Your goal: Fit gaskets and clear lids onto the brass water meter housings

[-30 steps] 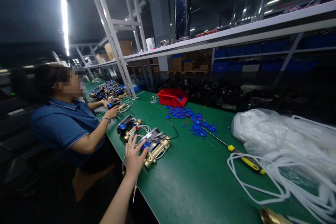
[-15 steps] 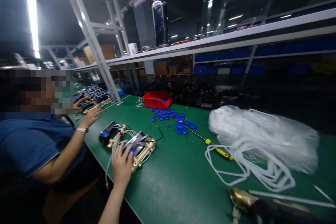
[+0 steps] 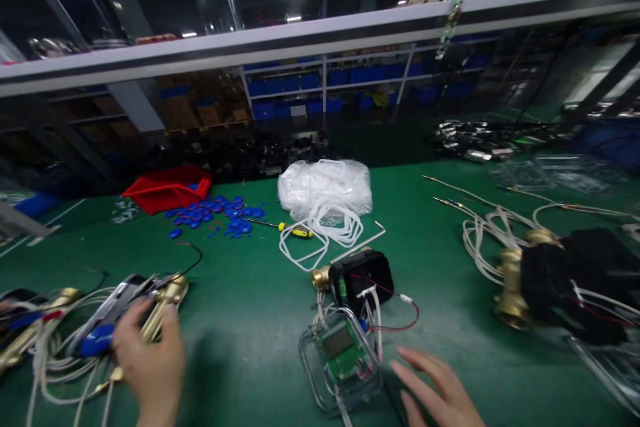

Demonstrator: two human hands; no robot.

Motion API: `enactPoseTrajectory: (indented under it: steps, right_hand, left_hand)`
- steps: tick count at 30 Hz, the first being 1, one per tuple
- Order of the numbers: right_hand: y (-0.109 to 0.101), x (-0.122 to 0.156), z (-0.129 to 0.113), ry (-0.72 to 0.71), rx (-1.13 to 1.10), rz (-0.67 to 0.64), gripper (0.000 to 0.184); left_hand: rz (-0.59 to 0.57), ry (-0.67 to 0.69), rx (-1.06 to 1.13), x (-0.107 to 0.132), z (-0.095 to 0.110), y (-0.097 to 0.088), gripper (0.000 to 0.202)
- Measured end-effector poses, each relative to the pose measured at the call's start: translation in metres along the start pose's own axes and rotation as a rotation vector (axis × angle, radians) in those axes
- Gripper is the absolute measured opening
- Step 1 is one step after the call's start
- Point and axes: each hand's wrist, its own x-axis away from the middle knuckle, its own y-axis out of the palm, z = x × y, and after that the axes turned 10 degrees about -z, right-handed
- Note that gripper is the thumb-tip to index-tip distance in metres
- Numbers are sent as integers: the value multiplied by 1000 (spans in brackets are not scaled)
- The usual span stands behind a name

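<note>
My left hand (image 3: 149, 363) rests on a brass water-meter assembly (image 3: 130, 320) with a blue cap and white wires at the lower left; its fingers curl over the brass body. My right hand (image 3: 440, 393) lies low at the bottom right with fingers stretched out and apart, holding nothing. Just left of it sits an opened meter (image 3: 350, 320) with a black body, a clear plastic cover and a green circuit board. Red and white wires trail from that unit.
On the green bench (image 3: 260, 293) lie a red bin (image 3: 167, 188), scattered blue caps (image 3: 210, 212), a yellow-handled screwdriver (image 3: 295, 230), a bag of white tubing (image 3: 325, 190) and another brass-and-black meter (image 3: 560, 280) at the right. A white shelf (image 3: 320, 37) runs overhead.
The view has swung to the right, so the neighbouring person is out of sight. My right hand and the opened meter have come into view. My left hand stays on the brass assembly.
</note>
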Motion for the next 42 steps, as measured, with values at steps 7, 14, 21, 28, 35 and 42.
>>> enactPoseTrajectory:
  steps: [7, 14, 21, 28, 35, 42]
  right_hand:
    - [-2, -39, -28, -183, 111, -373, 73]
    - [-30, -52, 10, 99, -211, -269, 46]
    - [-8, -108, 72, 461, -400, -225, 56]
    - [13, -90, 57, 540, -359, -161, 43]
    - [-15, -93, 13, 474, -154, 141, 46]
    - [-8, -109, -41, 298, -424, -113, 31]
  left_hand:
    - [-1003, 288, 290, 64, 81, 67, 39]
    - [-850, 407, 82, 32, 79, 81, 28]
    - [-659, 445, -102, -28, 61, 138, 16]
    - [-468, 500, -102, -30, 59, 128, 21]
    - [-123, 506, 17, -20, 72, 70, 35]
    - [-20, 507, 108, -2, 91, 53, 29]
